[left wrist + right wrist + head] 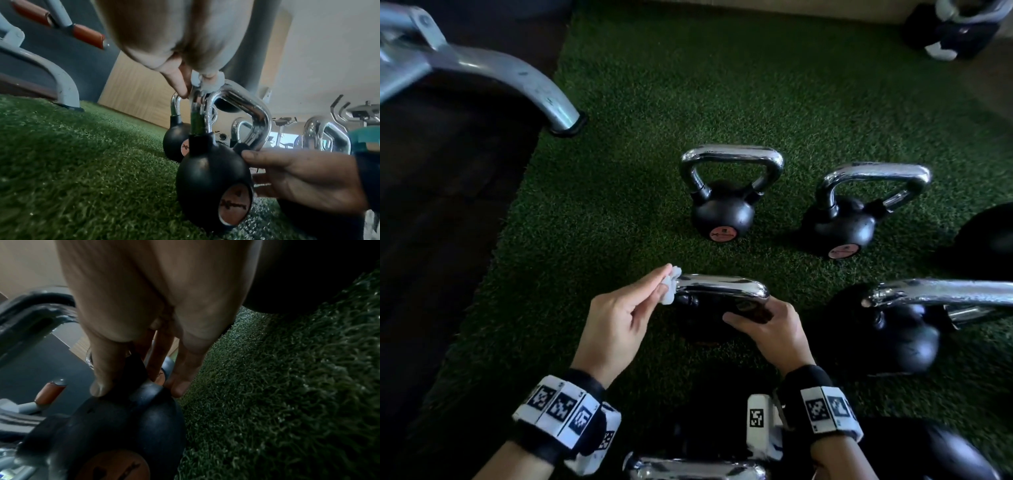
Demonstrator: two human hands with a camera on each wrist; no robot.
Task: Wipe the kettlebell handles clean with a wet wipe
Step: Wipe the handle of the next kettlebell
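Note:
A black kettlebell (211, 178) with a chrome handle (722, 289) stands on green turf just in front of me. My left hand (659, 284) pinches a crumpled white wet wipe (669, 286) against the left end of that handle. In the left wrist view the wet wipe (207, 82) sits on the top corner of the chrome handle (246, 110). My right hand (743, 317) grips the kettlebell from the right, thumb by the handle's base and fingers round the ball. In the right wrist view the fingers (102, 378) lie on the black kettlebell (127, 415).
Two small kettlebells (722, 212) (839, 226) stand behind on the turf (619, 171). A larger kettlebell (900, 335) stands close on the right. Another chrome handle (695, 467) is at the bottom edge. A grey machine leg (524, 85) meets the dark floor at the left.

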